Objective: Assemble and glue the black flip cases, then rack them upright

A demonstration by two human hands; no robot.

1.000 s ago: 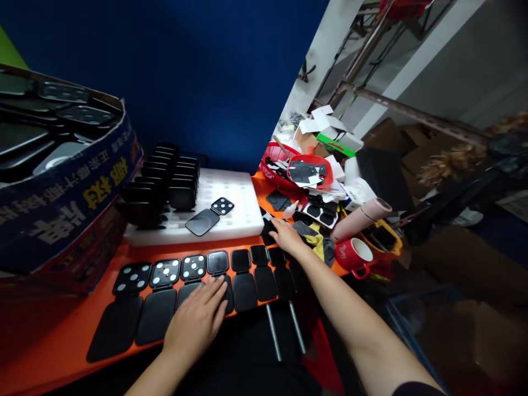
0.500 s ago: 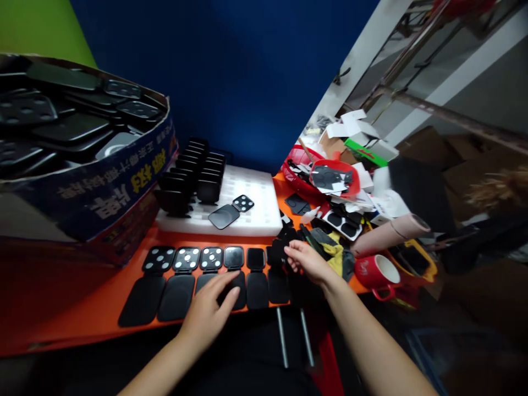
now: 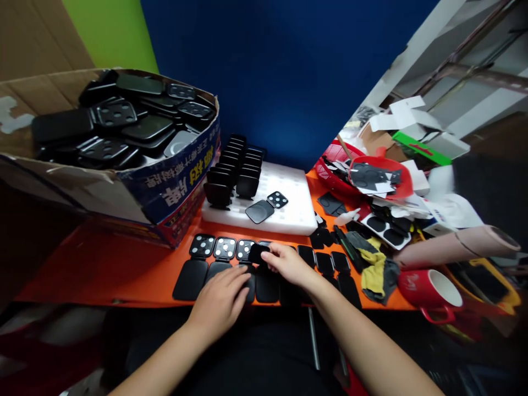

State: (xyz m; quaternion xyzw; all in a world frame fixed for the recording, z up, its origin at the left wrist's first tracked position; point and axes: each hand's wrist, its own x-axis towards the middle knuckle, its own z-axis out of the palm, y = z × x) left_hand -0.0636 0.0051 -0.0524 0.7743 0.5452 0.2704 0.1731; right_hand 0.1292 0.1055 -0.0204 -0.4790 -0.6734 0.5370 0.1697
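Right hand [image 3: 289,264]: we see the fingers pinched on a small, flat black pad [image 3: 259,253] with rounded corners, held just above the row of black hinged cases [image 3: 231,264] on the orange surface [image 3: 103,269]. Left hand [image 3: 223,300]: it lies palm down with fingers spread and flat on the lower flaps of that row, gripping nothing. The cases are matte black, each a square upper panel joined to a rounded lower flap; the three leftmost upper panels carry round white dots. Behind the row a white foam block [image 3: 289,212] with a gridded top holds upright black cases and one opened, dotted case lying flat. To the left, a torn cardboard box [image 3: 165,192] printed with yellow and white Chinese characters, which we cannot read, is heaped with more black cases. A glossy red mug [image 3: 429,291] stands at right.
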